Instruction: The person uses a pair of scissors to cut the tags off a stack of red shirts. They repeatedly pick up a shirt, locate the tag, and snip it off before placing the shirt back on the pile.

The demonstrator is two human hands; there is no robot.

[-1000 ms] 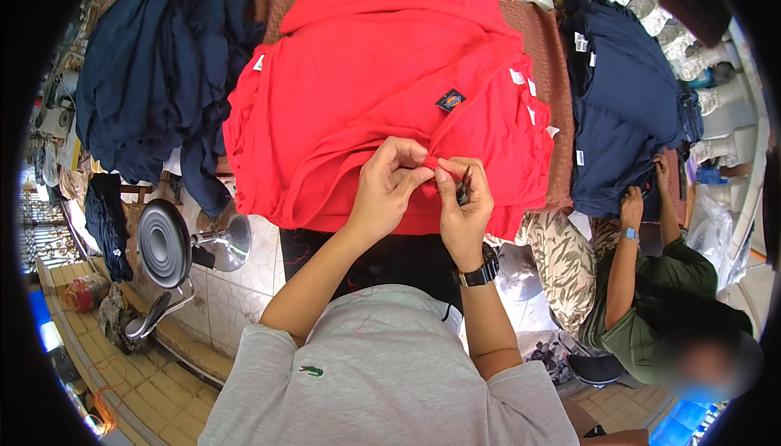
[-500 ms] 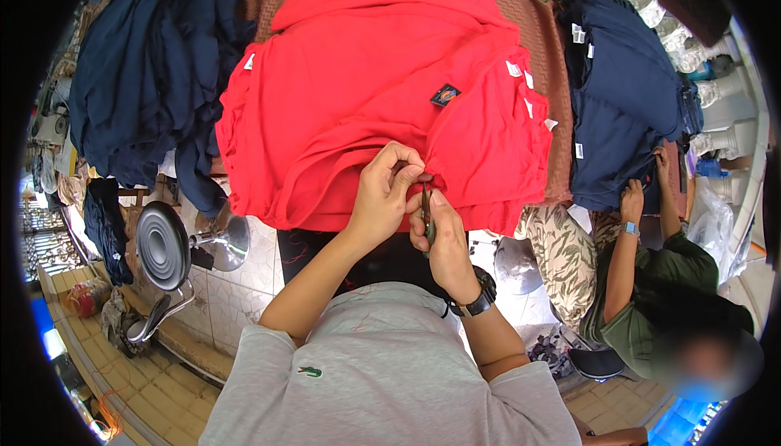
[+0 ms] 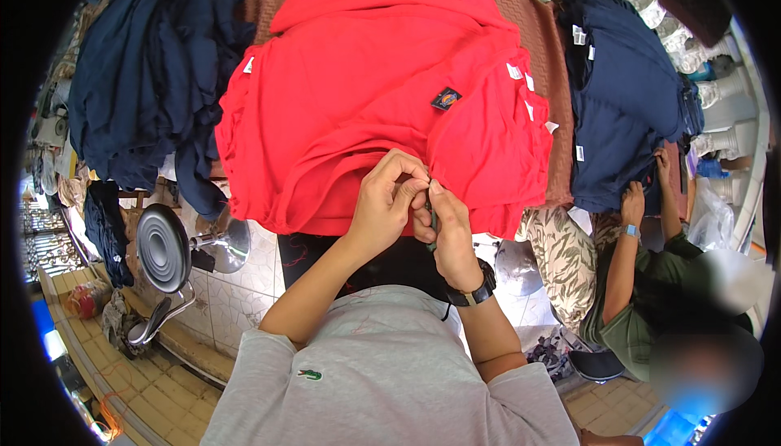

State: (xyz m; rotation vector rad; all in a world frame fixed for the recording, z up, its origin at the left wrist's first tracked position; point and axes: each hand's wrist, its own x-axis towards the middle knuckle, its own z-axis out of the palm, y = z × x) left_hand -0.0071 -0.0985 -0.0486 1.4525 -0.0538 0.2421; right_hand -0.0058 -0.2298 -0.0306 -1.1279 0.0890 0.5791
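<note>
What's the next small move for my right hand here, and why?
I'd probably ease the right hand back slightly, with the left hand steady: their fingers crowd together over the red garment, so where the slim dark tool, apparently snips, meets the cloth is hard to see.

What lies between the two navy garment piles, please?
The head view shows red garments between the left navy pile and the right navy pile, with brown textured cloth visible on both sides.
</note>
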